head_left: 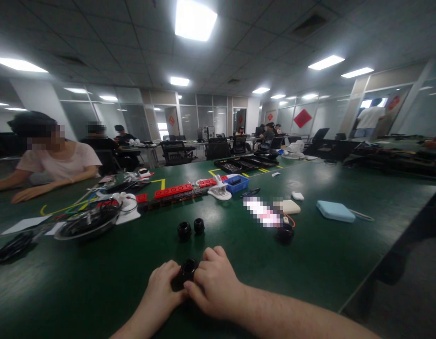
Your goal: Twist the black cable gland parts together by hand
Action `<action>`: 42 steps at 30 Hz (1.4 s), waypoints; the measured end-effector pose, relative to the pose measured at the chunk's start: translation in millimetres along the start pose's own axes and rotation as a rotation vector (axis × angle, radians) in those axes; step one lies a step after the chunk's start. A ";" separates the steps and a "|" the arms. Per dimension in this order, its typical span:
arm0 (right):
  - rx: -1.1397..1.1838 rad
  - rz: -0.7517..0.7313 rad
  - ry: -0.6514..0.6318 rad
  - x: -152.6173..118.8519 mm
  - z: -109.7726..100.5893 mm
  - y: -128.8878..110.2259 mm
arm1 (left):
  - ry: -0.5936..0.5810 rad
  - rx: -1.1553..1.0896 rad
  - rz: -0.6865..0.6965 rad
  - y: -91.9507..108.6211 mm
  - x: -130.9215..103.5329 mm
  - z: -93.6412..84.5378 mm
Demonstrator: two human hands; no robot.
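Note:
Low in the middle of the view, a glossy black round part with a hole in its top (pixel 188 267) is held between my two hands, just above or on the green table. From the left side, my left hand (pixel 160 287) grips it with fingers and thumb. My right hand (pixel 218 282) closes on it from the right, its thumb across the near side and its fingers curled. Much of the part's lower body is hidden by the hands. Just beyond stand two similar black round parts, a larger one (pixel 184 230) and a smaller one (pixel 198 225).
On the green table (pixel 133 268), a metal bowl (pixel 68 231) of dark items stands left. Red strips (pixel 173 190), a blue bin (pixel 236 183) and a white stand (pixel 220 189) lie farther back. To the right are a blurred-out phone (pixel 262 212) and a light-blue case (pixel 335 211). A person (pixel 62 160) sits left.

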State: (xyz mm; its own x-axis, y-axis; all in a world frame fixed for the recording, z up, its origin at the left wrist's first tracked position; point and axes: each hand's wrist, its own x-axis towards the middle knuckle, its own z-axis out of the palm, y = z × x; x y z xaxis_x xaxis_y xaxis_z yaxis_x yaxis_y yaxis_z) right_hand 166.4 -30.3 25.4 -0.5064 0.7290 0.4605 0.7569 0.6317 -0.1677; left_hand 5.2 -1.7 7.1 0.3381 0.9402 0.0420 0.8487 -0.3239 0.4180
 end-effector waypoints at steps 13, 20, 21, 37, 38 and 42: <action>-0.053 0.083 -0.043 4.1 -2.9 5.2 | 0.013 -0.040 0.027 -3.2 1.0 1.6; -0.055 0.132 -0.049 5.2 -2.9 7.1 | 0.009 -0.044 0.038 -4.4 1.1 1.9; -0.053 0.131 -0.049 5.2 -2.6 7.5 | 0.004 -0.040 0.032 -4.0 1.0 1.3; -0.042 0.160 -0.084 7.2 -2.9 6.6 | -0.032 -0.020 0.002 -1.9 0.3 -0.6; -0.046 0.165 -0.086 7.6 -3.1 5.9 | -0.030 -0.013 0.004 -1.2 0.1 -0.5; -0.050 0.180 -0.106 8.4 -2.2 3.6 | -0.035 0.038 0.027 3.6 -1.8 -0.9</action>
State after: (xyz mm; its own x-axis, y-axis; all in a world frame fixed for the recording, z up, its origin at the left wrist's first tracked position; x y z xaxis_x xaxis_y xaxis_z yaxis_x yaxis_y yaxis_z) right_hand 165.8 -22.4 30.6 -0.3998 0.8542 0.3325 0.8573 0.4768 -0.1942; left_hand 7.3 -4.4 9.3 0.3745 0.9270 0.0211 0.8537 -0.3535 0.3824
